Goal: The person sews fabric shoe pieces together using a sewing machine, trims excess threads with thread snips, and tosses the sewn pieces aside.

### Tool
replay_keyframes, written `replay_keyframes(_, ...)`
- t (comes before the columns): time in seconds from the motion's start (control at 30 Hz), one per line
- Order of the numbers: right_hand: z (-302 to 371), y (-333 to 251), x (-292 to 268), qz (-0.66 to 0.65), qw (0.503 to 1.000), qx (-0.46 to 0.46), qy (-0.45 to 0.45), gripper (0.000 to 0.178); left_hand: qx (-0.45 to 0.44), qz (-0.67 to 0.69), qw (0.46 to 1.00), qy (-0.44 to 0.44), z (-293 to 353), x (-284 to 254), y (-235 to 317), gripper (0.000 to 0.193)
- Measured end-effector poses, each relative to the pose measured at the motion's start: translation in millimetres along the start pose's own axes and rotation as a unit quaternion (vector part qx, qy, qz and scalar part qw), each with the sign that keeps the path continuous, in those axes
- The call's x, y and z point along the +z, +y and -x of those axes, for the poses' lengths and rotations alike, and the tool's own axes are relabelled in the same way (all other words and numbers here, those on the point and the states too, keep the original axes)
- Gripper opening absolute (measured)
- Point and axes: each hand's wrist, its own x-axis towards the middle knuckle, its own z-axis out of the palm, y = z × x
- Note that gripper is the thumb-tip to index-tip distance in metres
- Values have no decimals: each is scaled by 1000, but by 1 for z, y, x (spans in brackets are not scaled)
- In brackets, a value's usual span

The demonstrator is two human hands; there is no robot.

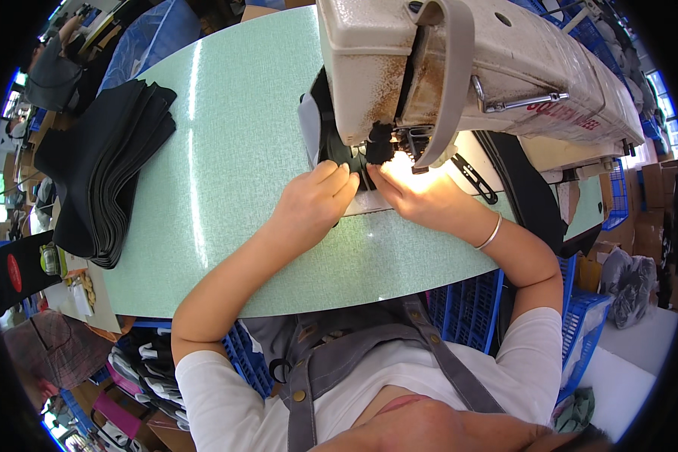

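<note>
Two bare hands in tight at the sewing machine (490,64), and here's the picture: the left hand (320,197) has its fingers curled together, tips pinched on the near end of a black fabric piece (329,139). The right hand (422,200) comes in from the other side, fingers bunched close and touching that same end; whether they grip it or just press it flat, I can't tell, the glare and the knuckles hide it.

And look at the lie of it! The fabric sits right beneath the machine's head, stretching away from the fingertips, its long axis running forward and leaning a little left. A pale grey piece (309,124) shows along its left edge. Fingertips of both hands nearly meet, only a narrow gap between them, but the right hand is the nearer to the machine's lit working spot.

Well off to the left, a stack of black pieces (102,169) lies on the green table (241,151); over right, a black strip (523,184) trails beside the machine.
</note>
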Motion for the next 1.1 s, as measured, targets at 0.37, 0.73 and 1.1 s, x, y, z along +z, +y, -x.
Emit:
replay_keyframes(0.37,1,0,-13,21,995,-1,-94,41,-20,21,999,28,2,7,-1,35)
replay_keyframes(0.73,5,11,3,-40,997,48,-45,28,-22,31,999,33,-3,2,-10,28)
replay_keyframes(1.1,-3,19,29,-228,963,112,93,10,-58,27,996,56,-6,7,-16,16)
